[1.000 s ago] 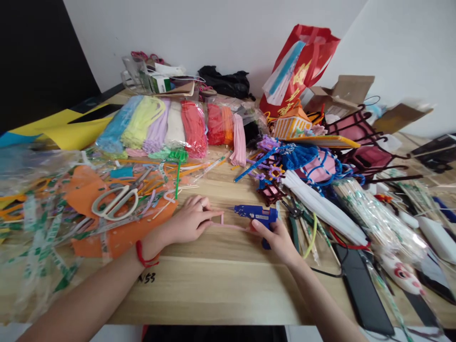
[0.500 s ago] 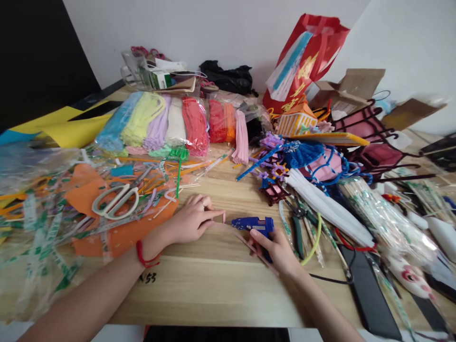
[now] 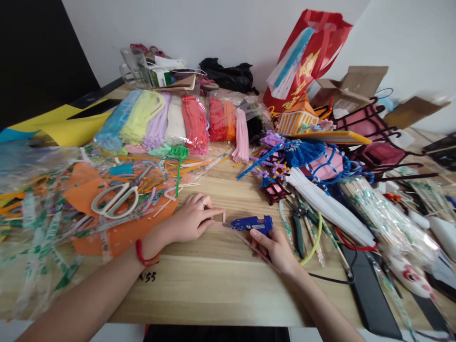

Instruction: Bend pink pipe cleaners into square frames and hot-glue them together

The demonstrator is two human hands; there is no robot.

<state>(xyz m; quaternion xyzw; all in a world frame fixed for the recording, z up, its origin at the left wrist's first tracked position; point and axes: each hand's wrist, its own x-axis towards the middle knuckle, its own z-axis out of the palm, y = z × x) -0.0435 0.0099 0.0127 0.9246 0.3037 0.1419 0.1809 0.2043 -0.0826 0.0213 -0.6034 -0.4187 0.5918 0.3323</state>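
Observation:
In my right hand (image 3: 272,248) is a blue glue gun (image 3: 252,224), its nozzle aimed left and close to the fingertips of my other hand. My left hand (image 3: 194,218) pinches a thin pink pipe cleaner (image 3: 224,218), bent up at its end beside the nozzle. The strip seems to run on to the right under the gun and past my right fingers. Whether the nozzle touches it I cannot tell. A red cord bracelet (image 3: 143,256) circles my left wrist.
White-handled scissors (image 3: 116,202) lie on orange sheet (image 3: 135,232) among scraps at left. Bundled pipe cleaners (image 3: 194,126) line the back. Pliers (image 3: 298,232), a white bundle (image 3: 329,209), a phone (image 3: 370,294) and a black cable (image 3: 329,280) sit at right.
The glue gun has shifted very slightly left, its nozzle closer to the bent pink end. My left hand stays almost in place, and the view has moved a little.

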